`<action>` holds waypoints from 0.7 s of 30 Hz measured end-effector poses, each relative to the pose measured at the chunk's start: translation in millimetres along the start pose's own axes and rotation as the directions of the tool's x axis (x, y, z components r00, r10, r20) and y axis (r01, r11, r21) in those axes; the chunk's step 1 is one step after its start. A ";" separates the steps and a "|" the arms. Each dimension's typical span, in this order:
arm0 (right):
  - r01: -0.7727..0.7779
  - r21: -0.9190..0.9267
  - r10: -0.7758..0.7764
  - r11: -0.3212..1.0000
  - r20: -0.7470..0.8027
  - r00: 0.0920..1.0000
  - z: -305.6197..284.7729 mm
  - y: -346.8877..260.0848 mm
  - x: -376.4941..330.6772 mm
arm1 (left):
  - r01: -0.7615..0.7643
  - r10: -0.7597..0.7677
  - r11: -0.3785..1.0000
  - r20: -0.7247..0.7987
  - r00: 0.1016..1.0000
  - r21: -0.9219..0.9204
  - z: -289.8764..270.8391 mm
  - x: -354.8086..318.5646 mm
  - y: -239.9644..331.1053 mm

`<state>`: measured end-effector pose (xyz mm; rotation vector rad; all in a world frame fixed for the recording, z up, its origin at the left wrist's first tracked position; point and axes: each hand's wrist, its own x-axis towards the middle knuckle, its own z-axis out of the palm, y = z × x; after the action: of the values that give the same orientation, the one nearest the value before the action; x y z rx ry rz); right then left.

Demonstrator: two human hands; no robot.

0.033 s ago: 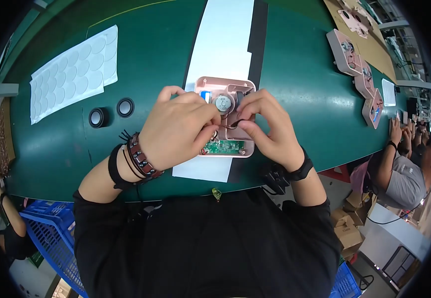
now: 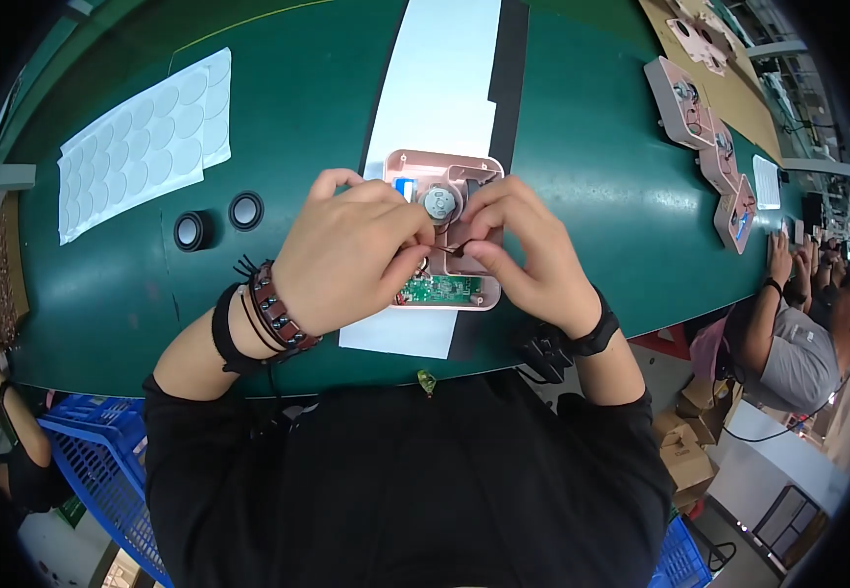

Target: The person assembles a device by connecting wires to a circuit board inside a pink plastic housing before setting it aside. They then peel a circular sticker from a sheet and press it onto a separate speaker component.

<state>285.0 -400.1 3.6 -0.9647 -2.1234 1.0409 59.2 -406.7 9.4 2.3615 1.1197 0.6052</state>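
Observation:
A pink plastic housing (image 2: 492, 291) lies in front of me, its inside facing up. Inside it are a round silver speaker back (image 2: 439, 204), a green circuit board (image 2: 444, 289) along the near side, and a blue-and-white part (image 2: 405, 188) at the upper left. Thin dark wires (image 2: 454, 251) run across its middle, between my hands. My left hand (image 2: 351, 257) reaches over the left side, thumb and forefinger pinched at the wires' left end. My right hand (image 2: 534, 257) pinches the wires from the right. The left fingers hide part of the housing.
Under the housing lies a white sheet (image 2: 400, 333) on the green table (image 2: 278, 88). Two small round speakers (image 2: 245, 211) and a sheet of round stickers (image 2: 141, 147) are at left. Several pink housings (image 2: 681, 103) stand far right. Blue crates (image 2: 101, 461) and a co-worker (image 2: 797, 343) flank the table.
My right fingertips have shifted slightly left, and the wires between my hands bunch up a little lower. The left hand stays nearly still.

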 end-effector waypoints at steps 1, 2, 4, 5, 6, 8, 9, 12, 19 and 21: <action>-0.004 0.002 0.004 1.000 0.003 1.000 0.2 -1.5 1.0 | 0.006 -0.006 1.000 -0.006 1.000 -0.013 0.8 -1.3 -0.6; -0.004 -0.031 0.005 1.000 0.020 1.000 1.1 -3.4 2.5 | 0.010 -0.011 1.000 -0.013 1.000 -0.026 1.3 -2.1 -1.0; 0.002 -0.098 0.004 0.995 0.054 0.999 1.9 -6.1 5.2 | 0.013 -0.014 0.999 -0.021 1.000 -0.039 1.4 -1.9 -0.1; -0.001 -0.098 0.007 0.995 0.056 0.998 2.2 -6.6 4.6 | 0.037 -0.038 0.998 -0.011 0.999 -0.044 2.1 -3.0 1.9; -0.003 -0.105 0.010 0.994 0.070 0.998 2.3 -6.9 4.1 | 0.061 -0.062 0.997 -0.002 0.998 -0.049 2.7 -3.6 4.0; -0.006 -0.119 0.017 0.993 0.098 0.995 2.4 -6.8 3.2 | 0.087 -0.086 0.995 0.007 0.996 -0.056 4.6 -3.6 5.8; -0.008 -0.119 0.020 0.993 0.099 0.995 2.6 -6.1 2.8 | 0.080 -0.080 0.995 0.002 0.997 -0.063 5.7 -3.4 6.2; -0.045 -0.093 0.055 0.995 0.109 0.993 3.5 -3.9 1.1 | 0.069 -0.070 0.995 -0.005 0.998 -0.077 7.0 -3.4 7.6; -0.042 -0.100 0.053 0.994 0.115 0.992 5.1 -1.2 1.7 | 0.028 -0.030 0.999 -0.044 0.999 -0.045 7.8 -2.8 4.5; -0.040 -0.103 0.051 0.994 0.105 0.993 6.2 -0.9 2.4 | 0.039 -0.041 0.998 -0.035 0.999 -0.052 7.4 -2.5 4.6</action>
<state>278.7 -401.1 1.4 -1.0299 -2.2706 1.0382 64.6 -412.9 5.5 2.2875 1.1511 0.6570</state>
